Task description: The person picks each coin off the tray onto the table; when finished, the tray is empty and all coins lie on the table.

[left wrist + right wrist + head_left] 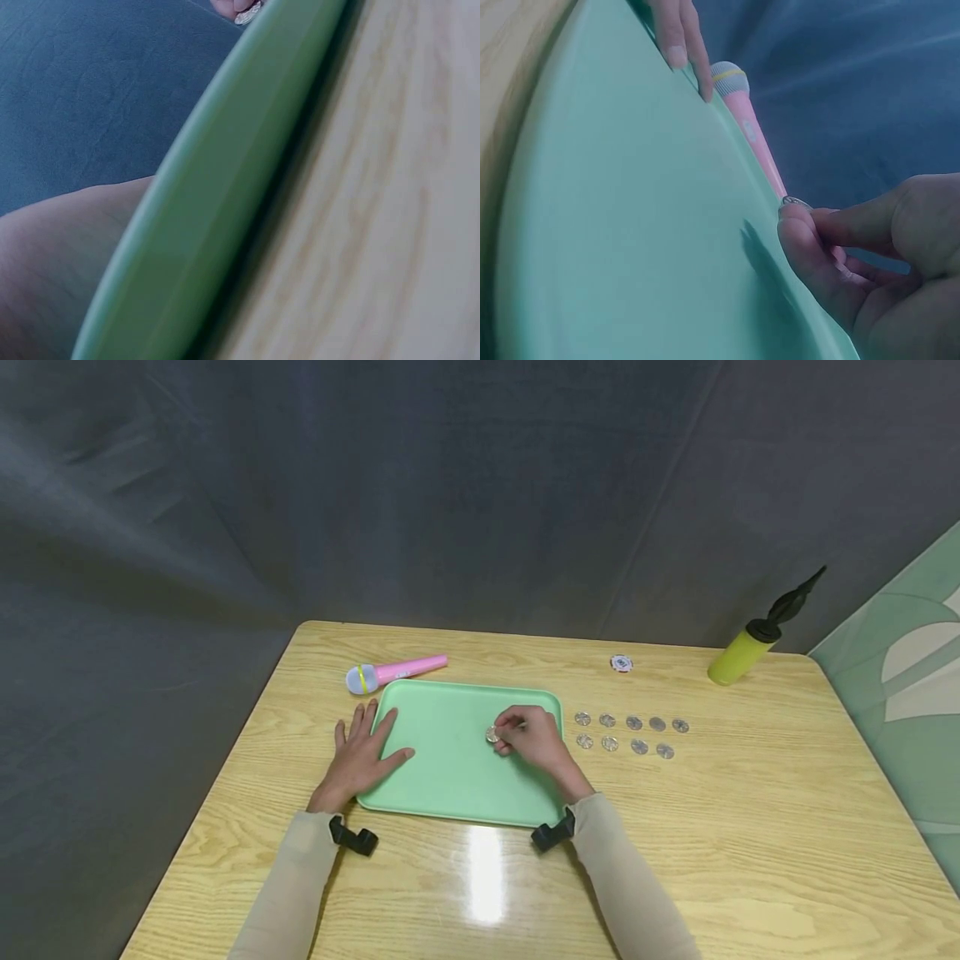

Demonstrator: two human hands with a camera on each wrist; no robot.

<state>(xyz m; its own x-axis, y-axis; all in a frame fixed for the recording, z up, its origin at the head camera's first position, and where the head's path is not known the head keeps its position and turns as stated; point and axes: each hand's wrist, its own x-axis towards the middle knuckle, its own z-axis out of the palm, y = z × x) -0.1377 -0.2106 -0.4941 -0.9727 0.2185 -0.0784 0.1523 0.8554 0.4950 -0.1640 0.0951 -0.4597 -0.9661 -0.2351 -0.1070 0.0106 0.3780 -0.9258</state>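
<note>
A mint-green tray [450,768] lies on the wooden table. Above its right half, my right hand [531,739] pinches a silver coin [492,734] between thumb and fingers. In the right wrist view the same coin [796,202] is at the fingertips, and a shadow falls on the tray below. My left hand [362,760] rests with spread, straight fingers over the tray's left rim, thumb reaching inside it. Two rows of silver coins [610,743] lie on the table just right of the tray.
Behind the tray's left corner lies a pink toy microphone [408,668]. A white-and-dark poker chip [621,663] is near the table's back edge. At the back right stands a yellow-green hand pump [741,656] with a black top. A dark curtain [480,493] hangs behind the table.
</note>
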